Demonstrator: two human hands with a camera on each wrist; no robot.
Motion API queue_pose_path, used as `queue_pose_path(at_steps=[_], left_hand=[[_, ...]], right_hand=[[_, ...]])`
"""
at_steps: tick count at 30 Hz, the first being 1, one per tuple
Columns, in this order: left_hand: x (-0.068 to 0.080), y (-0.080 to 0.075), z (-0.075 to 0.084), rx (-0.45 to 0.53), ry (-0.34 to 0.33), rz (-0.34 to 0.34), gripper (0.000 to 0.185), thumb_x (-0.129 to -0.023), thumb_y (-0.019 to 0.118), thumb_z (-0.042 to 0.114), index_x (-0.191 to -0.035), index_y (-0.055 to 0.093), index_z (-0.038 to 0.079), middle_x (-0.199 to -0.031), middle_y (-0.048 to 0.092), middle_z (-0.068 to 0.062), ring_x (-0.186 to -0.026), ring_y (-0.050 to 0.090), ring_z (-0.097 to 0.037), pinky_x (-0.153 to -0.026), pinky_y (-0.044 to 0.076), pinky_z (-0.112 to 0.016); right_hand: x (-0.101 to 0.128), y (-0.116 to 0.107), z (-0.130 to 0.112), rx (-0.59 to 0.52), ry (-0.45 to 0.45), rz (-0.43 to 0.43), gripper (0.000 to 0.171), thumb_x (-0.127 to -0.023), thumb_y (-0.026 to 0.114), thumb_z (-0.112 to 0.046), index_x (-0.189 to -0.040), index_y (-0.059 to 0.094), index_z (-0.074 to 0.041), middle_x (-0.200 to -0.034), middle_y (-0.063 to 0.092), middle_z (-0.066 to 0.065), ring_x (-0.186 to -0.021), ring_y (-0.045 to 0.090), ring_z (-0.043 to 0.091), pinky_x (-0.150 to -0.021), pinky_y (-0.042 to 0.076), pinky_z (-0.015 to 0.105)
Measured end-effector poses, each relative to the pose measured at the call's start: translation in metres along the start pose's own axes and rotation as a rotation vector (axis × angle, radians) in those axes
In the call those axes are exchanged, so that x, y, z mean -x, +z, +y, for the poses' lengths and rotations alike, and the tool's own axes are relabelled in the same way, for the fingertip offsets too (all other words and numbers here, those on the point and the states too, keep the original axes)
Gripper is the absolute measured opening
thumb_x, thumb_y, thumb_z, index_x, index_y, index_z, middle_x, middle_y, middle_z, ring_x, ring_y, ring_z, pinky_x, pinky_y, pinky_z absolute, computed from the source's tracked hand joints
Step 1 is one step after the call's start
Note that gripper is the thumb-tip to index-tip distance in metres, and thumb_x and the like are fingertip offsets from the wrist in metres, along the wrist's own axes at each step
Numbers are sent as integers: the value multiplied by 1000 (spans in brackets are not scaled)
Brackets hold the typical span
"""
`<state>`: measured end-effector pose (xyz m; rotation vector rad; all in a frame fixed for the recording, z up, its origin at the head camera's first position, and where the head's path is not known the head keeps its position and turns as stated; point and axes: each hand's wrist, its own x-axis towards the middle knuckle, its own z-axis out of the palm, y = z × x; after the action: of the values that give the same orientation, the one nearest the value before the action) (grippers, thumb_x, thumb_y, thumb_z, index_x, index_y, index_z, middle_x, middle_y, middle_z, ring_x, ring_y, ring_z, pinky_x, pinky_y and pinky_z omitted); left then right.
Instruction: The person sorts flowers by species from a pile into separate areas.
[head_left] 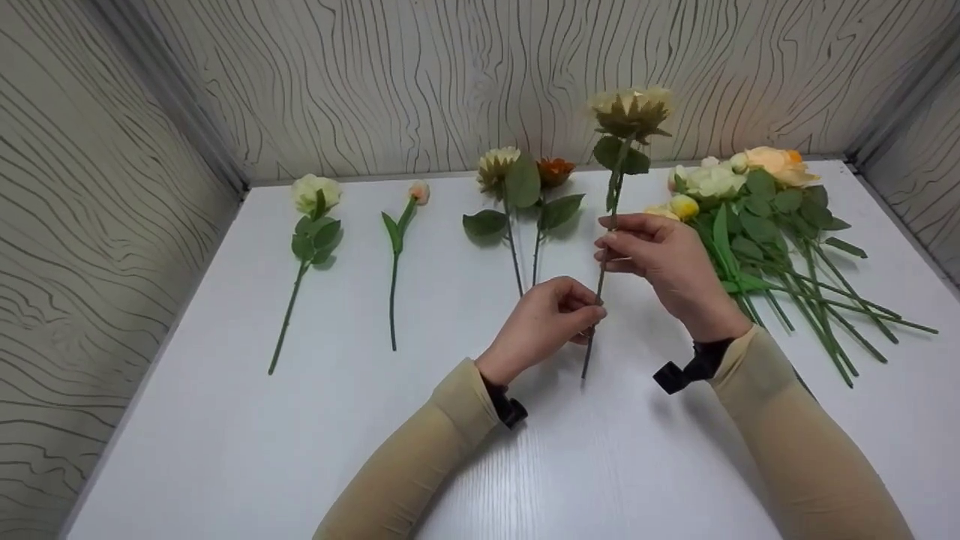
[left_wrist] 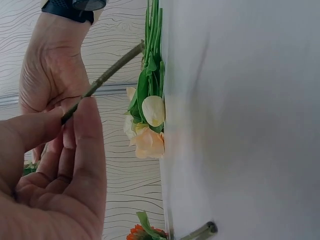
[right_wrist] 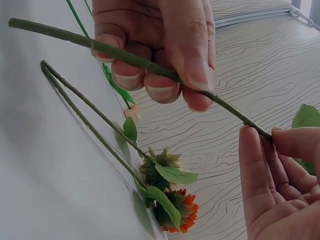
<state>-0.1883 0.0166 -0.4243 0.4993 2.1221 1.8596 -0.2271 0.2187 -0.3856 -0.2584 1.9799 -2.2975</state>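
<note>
A cream artificial flower (head_left: 631, 112) is held up off the table, its green sepals and leaves facing me. My right hand (head_left: 667, 259) pinches its stem (right_wrist: 227, 108) just below the leaves. Lower down, my left hand (head_left: 544, 319) grips the same stem between thumb and fingers, with the cut end (left_wrist: 140, 49) sticking out past them. Just beyond my left hand lie a second cream flower (head_left: 497, 166) and an orange flower (right_wrist: 182, 210), side by side, their stems partly hidden by that hand in the head view.
To the left, a white rose-like flower (head_left: 316, 193) and a small peach tulip (head_left: 395, 277) lie apart on the white table (head_left: 225, 442). At the right is a pile of mixed flowers (head_left: 757, 202) with crossing stems. Wood-grain patterned panels (head_left: 420, 82) enclose the table.
</note>
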Motion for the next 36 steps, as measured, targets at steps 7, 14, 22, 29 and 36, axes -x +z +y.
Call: queue_pose_path(at_steps=[7,14,22,29,36], left_hand=[[-1,-1,3,31,-12,-36,8,-97,74,19,-103,71,14,-93,72,-2,-80,71,-17,-73,61,-33],[-3,-1,3,32,-23,-40,14,-97,73,17,-108,72,9,-94,72,-2,-82,71,-17,-73,62,-33],[-5,-7,5,6,-36,-34,10,-97,73,15,-105,70,10,-97,72,-11,-79,70,-17,-72,61,-32],[-8,-37,7,-40,-59,64,13,-98,72,16,-109,68,9,-100,71,-9,-84,69,-20,-74,61,-33],[-21,-65,-6,-119,-108,158,11,-99,70,13,-107,68,5,-98,69,-12,-82,68,-20,-75,61,-35]], right_hand=[[-1,-4,1,-25,10,1,37,-95,75,-13,-127,67,4,-106,73,17,-90,73,23,-83,60,33],[-2,-6,1,-57,11,6,37,-95,75,-11,-127,67,5,-106,73,17,-90,74,24,-83,60,34],[-4,-5,4,-48,10,-26,40,-97,73,-14,-131,65,4,-107,72,19,-91,72,24,-86,60,36],[-8,-5,8,28,59,-17,44,-101,68,-26,-137,61,-1,-118,66,22,-98,70,27,-89,58,35],[-9,-6,10,24,68,-19,40,-101,67,-26,-133,64,-1,-115,66,19,-99,69,27,-88,59,35]])
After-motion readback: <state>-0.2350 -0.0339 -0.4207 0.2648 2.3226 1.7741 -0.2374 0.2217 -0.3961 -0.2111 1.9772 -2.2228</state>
